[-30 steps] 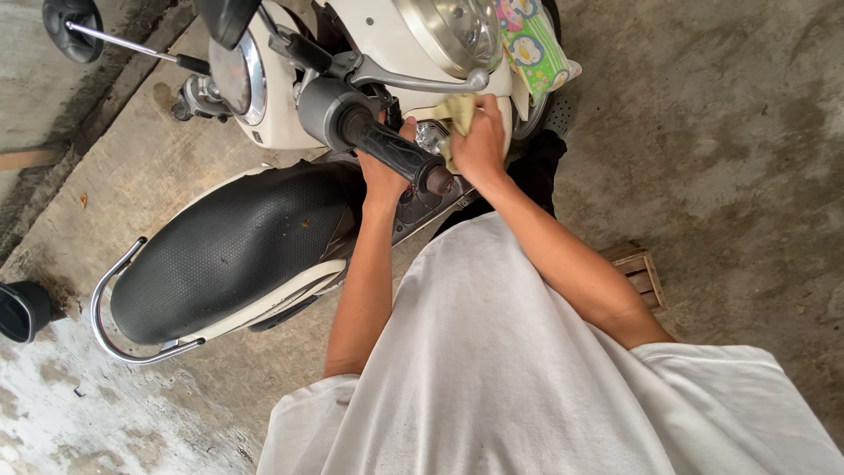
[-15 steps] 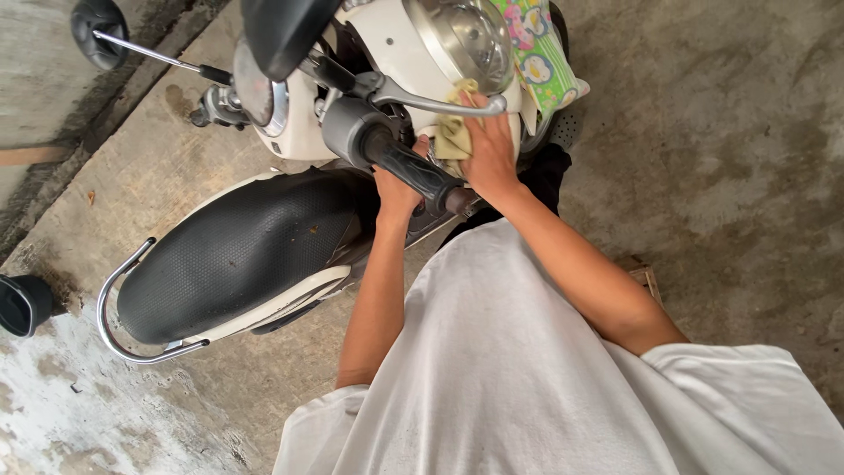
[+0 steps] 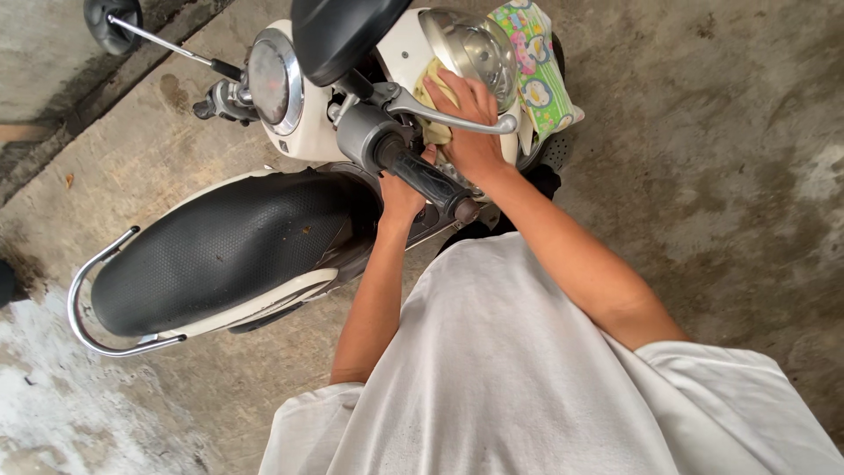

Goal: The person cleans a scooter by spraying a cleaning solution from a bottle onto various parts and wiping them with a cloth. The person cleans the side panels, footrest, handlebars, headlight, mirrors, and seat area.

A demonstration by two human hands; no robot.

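On a rough concrete floor stands a cream-and-black scooter, seen from above by the person bent over it in a white shirt. The black seat, with its chrome rear rail, lies to the left of the person's arms. The handlebar crosses the upper frame: one mirror on a long stem reaches to the far left, and a round chrome-ringed gauge sits near the middle.

The near black rubber grip and its chrome brake lever lie over both hands, which work beneath and beside them. A chrome headlamp faces forward; just beyond it lies a patterned green cloth, untouched.

The right hand presses a small yellow cloth against the cream front body beside the headlamp, fingers spread flat over it, a hold suited to rubbing rather than lifting. The left hand sits under the grip, apparently bracing against the body panel; whether its fingers close on anything cannot be told, as the grip hides them.
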